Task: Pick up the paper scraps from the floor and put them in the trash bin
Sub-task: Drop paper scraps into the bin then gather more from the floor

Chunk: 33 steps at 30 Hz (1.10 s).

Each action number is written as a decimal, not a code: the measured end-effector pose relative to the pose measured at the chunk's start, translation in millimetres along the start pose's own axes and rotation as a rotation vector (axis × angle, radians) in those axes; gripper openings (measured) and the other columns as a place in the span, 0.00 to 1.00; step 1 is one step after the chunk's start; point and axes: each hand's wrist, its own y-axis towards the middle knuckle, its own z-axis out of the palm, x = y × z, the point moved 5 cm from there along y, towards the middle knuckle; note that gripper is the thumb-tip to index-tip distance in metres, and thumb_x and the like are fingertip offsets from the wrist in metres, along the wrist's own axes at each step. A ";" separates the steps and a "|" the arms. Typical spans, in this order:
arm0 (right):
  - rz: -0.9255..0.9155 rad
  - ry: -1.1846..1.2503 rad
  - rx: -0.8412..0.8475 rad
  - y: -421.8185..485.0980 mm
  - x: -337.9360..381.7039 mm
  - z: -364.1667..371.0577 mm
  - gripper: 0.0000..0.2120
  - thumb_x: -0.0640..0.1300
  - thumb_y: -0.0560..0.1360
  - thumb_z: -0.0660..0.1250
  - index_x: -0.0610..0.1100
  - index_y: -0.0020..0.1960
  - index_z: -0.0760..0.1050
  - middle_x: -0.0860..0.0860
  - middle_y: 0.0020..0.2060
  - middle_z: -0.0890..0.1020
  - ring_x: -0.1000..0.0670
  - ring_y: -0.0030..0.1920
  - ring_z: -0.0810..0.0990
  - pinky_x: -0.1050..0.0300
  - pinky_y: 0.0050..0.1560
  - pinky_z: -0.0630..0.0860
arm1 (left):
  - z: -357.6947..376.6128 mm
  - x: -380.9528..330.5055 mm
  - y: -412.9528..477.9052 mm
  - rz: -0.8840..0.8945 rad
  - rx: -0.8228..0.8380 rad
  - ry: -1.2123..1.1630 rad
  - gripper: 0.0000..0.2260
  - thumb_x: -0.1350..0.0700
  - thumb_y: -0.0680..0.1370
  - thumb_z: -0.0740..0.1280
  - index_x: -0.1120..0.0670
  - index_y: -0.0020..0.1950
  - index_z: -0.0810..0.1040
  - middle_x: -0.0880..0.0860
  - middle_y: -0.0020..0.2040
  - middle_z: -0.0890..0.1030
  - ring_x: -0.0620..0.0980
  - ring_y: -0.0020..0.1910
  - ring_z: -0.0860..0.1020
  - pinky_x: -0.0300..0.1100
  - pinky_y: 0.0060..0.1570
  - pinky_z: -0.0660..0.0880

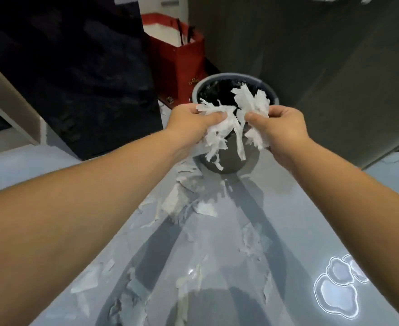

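A round grey trash bin (229, 161) with a black liner stands on the pale floor ahead of me. My left hand (189, 123) is closed on a bunch of torn white paper scraps (215, 135), held at the bin's near rim. My right hand (280, 128) grips another bunch of white scraps (252, 102) just over the bin's opening. Strips hang down from both bunches in front of the bin wall. Several more torn scraps (177, 203) lie scattered on the floor between me and the bin.
A red paper bag (177, 60) stands behind the bin to the left. A dark cloth-covered object (76, 78) fills the left side. A grey cabinet face (323, 78) rises on the right. Bright light reflections (334, 290) glint on the glossy floor at lower right.
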 end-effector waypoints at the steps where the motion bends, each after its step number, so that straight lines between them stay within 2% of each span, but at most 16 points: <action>1: -0.012 -0.012 -0.031 12.0 9.9 -0.6 0.08 0.43 0.67 0.78 0.39 0.42 0.84 0.40 0.40 0.87 0.38 0.42 0.86 0.38 0.45 0.83 | 4.8 -11.2 11.1 0.014 -0.027 -0.003 0.15 0.53 0.68 0.79 0.58 0.50 0.84 0.58 0.48 0.86 0.55 0.43 0.85 0.45 0.41 0.82; 4: -0.039 -0.089 -0.122 41.2 28.1 0.2 0.08 0.43 0.67 0.77 0.39 0.38 0.81 0.42 0.39 0.86 0.41 0.39 0.85 0.37 0.45 0.83 | 16.3 -37.1 39.8 0.083 -0.090 0.048 0.15 0.54 0.70 0.78 0.61 0.52 0.83 0.60 0.49 0.85 0.50 0.39 0.81 0.45 0.38 0.78; 6: -0.005 -0.116 -0.139 57.5 30.7 1.3 0.08 0.44 0.69 0.77 0.40 0.41 0.81 0.43 0.41 0.86 0.42 0.42 0.86 0.40 0.47 0.83 | 23.3 -45.6 54.2 0.101 -0.132 0.107 0.17 0.53 0.71 0.77 0.59 0.56 0.82 0.56 0.51 0.84 0.49 0.41 0.81 0.44 0.39 0.77; 7: 0.028 -0.129 -0.128 64.2 30.9 3.3 0.09 0.44 0.69 0.77 0.41 0.45 0.82 0.44 0.44 0.87 0.42 0.45 0.86 0.42 0.50 0.83 | 26.3 -47.2 59.8 0.092 -0.145 0.142 0.21 0.52 0.71 0.77 0.58 0.61 0.79 0.54 0.57 0.82 0.49 0.47 0.81 0.42 0.44 0.76; 9: 0.079 -0.141 -0.083 71.9 30.2 8.3 0.17 0.46 0.72 0.75 0.43 0.59 0.80 0.45 0.52 0.85 0.43 0.51 0.84 0.45 0.56 0.81 | 31.0 -43.2 67.9 0.053 -0.129 0.202 0.30 0.51 0.72 0.76 0.57 0.70 0.72 0.54 0.64 0.77 0.53 0.57 0.78 0.43 0.55 0.74; 10: 0.087 -0.146 -0.060 74.8 30.4 11.0 0.21 0.46 0.73 0.74 0.44 0.65 0.77 0.46 0.56 0.83 0.44 0.53 0.83 0.45 0.58 0.80 | 33.2 -40.8 70.4 0.039 -0.108 0.198 0.32 0.51 0.72 0.76 0.58 0.72 0.70 0.55 0.65 0.77 0.53 0.57 0.78 0.45 0.57 0.75; 12: 0.073 -0.179 -0.018 75.5 32.4 13.7 0.23 0.45 0.76 0.71 0.44 0.70 0.72 0.48 0.57 0.80 0.45 0.55 0.80 0.45 0.60 0.79 | 37.8 -38.1 70.7 0.017 -0.054 0.173 0.33 0.52 0.72 0.76 0.58 0.73 0.68 0.57 0.62 0.77 0.53 0.54 0.79 0.48 0.59 0.77; 15: -0.004 -0.288 -0.028 69.5 36.7 10.4 0.18 0.45 0.77 0.68 0.46 0.66 0.75 0.49 0.52 0.81 0.46 0.54 0.80 0.48 0.60 0.79 | 40.5 -40.4 61.5 0.026 -0.032 0.150 0.29 0.56 0.73 0.75 0.60 0.71 0.70 0.55 0.56 0.77 0.53 0.51 0.80 0.49 0.56 0.80; 18: -0.104 -0.299 -0.103 56.9 39.5 2.3 0.11 0.46 0.77 0.68 0.46 0.59 0.78 0.50 0.49 0.83 0.48 0.51 0.82 0.53 0.55 0.80 | 33.5 -41.7 42.6 0.065 -0.047 0.013 0.20 0.61 0.74 0.74 0.62 0.65 0.75 0.56 0.54 0.79 0.52 0.51 0.81 0.44 0.50 0.82; 21: -0.193 -0.252 -0.176 32.1 32.0 -13.2 0.06 0.47 0.77 0.67 0.47 0.52 0.80 0.52 0.44 0.83 0.52 0.46 0.82 0.53 0.49 0.81 | 15.6 -29.9 15.3 0.090 -0.120 0.002 0.08 0.57 0.76 0.72 0.61 0.52 0.81 0.54 0.42 0.80 0.49 0.41 0.81 0.40 0.43 0.83; 23: -0.199 -0.262 -0.177 6.9 8.8 -25.2 0.05 0.47 0.77 0.67 0.47 0.50 0.80 0.53 0.42 0.83 0.52 0.45 0.81 0.55 0.48 0.81 | 2.9 -4.8 -4.6 0.056 -0.153 0.051 0.10 0.53 0.77 0.72 0.60 0.47 0.80 0.54 0.38 0.80 0.47 0.36 0.78 0.39 0.37 0.81; 25: -0.150 -0.320 -0.127 -20.9 -34.0 -36.2 0.05 0.48 0.77 0.68 0.47 0.47 0.80 0.51 0.40 0.83 0.49 0.44 0.82 0.50 0.48 0.82 | -7.3 41.4 -22.5 -0.015 -0.132 0.144 0.11 0.50 0.75 0.72 0.57 0.44 0.79 0.53 0.37 0.80 0.48 0.35 0.79 0.41 0.36 0.79; 27: -0.041 -0.416 0.010 -44.9 -91.3 -43.9 0.05 0.48 0.75 0.71 0.47 0.46 0.82 0.48 0.41 0.84 0.47 0.44 0.82 0.46 0.49 0.82 | -12.0 98.7 -39.9 -0.120 -0.061 0.241 0.11 0.49 0.74 0.74 0.56 0.44 0.80 0.53 0.39 0.81 0.50 0.39 0.80 0.42 0.37 0.77; 29: 0.088 -0.528 0.196 -71.1 -146.8 -49.3 0.09 0.49 0.73 0.74 0.47 0.52 0.83 0.49 0.50 0.84 0.48 0.51 0.82 0.53 0.52 0.78 | -13.7 153.7 -57.5 -0.210 0.014 0.346 0.14 0.49 0.71 0.77 0.55 0.49 0.81 0.52 0.44 0.82 0.50 0.44 0.80 0.39 0.39 0.74; 31: 0.169 -0.603 0.327 -89.6 -191.7 -54.6 0.16 0.50 0.70 0.77 0.50 0.57 0.81 0.51 0.59 0.81 0.49 0.60 0.79 0.59 0.57 0.71 | -12.4 195.8 -73.6 -0.249 0.067 0.429 0.18 0.48 0.69 0.78 0.53 0.55 0.79 0.52 0.53 0.80 0.49 0.53 0.79 0.39 0.47 0.73; 33: 0.190 -0.680 0.390 -100.0 -221.2 -57.2 0.23 0.52 0.67 0.79 0.51 0.61 0.80 0.49 0.65 0.76 0.47 0.67 0.75 0.60 0.64 0.68 | -8.2 221.4 -83.3 -0.189 0.097 0.563 0.25 0.46 0.67 0.79 0.49 0.61 0.76 0.52 0.65 0.75 0.51 0.66 0.72 0.42 0.60 0.70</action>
